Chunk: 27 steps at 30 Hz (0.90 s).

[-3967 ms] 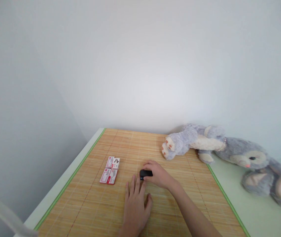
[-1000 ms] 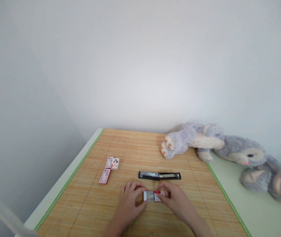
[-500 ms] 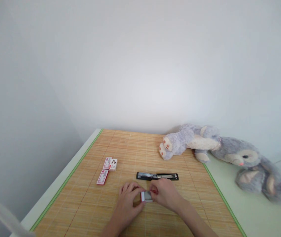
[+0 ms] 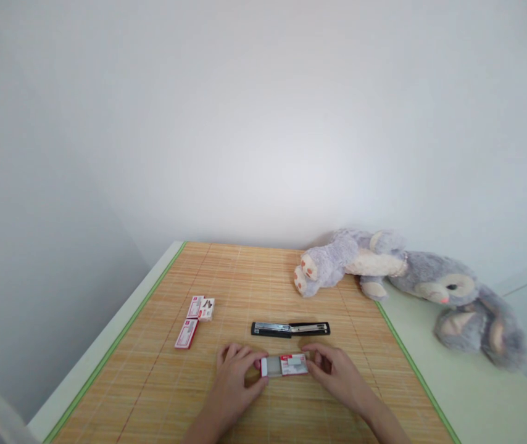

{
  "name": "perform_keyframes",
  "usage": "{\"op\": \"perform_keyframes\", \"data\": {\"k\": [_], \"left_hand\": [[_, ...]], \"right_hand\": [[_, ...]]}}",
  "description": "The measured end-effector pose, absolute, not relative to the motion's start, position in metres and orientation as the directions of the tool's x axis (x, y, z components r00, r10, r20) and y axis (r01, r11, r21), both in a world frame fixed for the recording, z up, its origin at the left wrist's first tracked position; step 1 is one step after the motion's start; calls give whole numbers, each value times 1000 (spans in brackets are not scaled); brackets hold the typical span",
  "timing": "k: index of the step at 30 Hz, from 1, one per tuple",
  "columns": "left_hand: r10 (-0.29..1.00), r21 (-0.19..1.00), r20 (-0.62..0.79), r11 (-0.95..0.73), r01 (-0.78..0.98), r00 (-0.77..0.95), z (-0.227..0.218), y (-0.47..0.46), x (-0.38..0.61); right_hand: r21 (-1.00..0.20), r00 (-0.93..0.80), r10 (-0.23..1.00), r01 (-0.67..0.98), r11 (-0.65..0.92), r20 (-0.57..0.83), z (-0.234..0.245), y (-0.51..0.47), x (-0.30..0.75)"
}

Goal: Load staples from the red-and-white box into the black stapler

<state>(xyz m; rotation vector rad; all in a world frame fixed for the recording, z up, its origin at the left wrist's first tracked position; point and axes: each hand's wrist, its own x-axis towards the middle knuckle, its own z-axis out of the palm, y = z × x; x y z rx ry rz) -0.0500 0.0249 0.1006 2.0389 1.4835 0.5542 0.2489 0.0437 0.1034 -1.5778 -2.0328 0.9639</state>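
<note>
Fingers of the left hand (image 4: 233, 379) and right hand (image 4: 337, 373) pinch opposite ends of a small red-and-white staple box (image 4: 284, 365), slid partly open, low over the bamboo mat (image 4: 245, 271) near the tabletop's front edge, just before the opened black stapler (image 4: 290, 328).

Plush rabbit (image 4: 411, 277) lies, seemingly, beside bamboo mat (image 4: 245, 271).

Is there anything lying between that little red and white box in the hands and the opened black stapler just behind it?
Nothing visible. The small box, held at its ends by the left hand and right hand, has only bare bamboo mat between it and the opened stapler. The other boxes lie off to the left.
</note>
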Motion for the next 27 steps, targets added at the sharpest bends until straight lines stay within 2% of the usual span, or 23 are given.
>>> {"op": "perform_keyframes", "data": {"k": [9,14,19,21,24,27], "left_hand": [[939,670,2,-256,697,344,101,26,-27],[941,681,53,-279,677,334,98,24,-21],[981,606,188,-147,782,39,85,45,-36],[973,557,229,-114,823,-21,80,60,-43],[975,524,216,-162,836,53,77,78,-49],[971,540,183,-227,810,150,79,82,-49]], "right_hand": [[-658,-358,925,728,192,-126,110,37,222],[-690,-374,924,690,217,-83,112,37,214],[-706,-346,936,677,206,-59,110,37,208],[-707,-344,939,670,225,-26,112,39,204],[-724,-322,946,643,248,38,116,46,199],[-744,-280,956,621,248,85,120,59,193]]}}
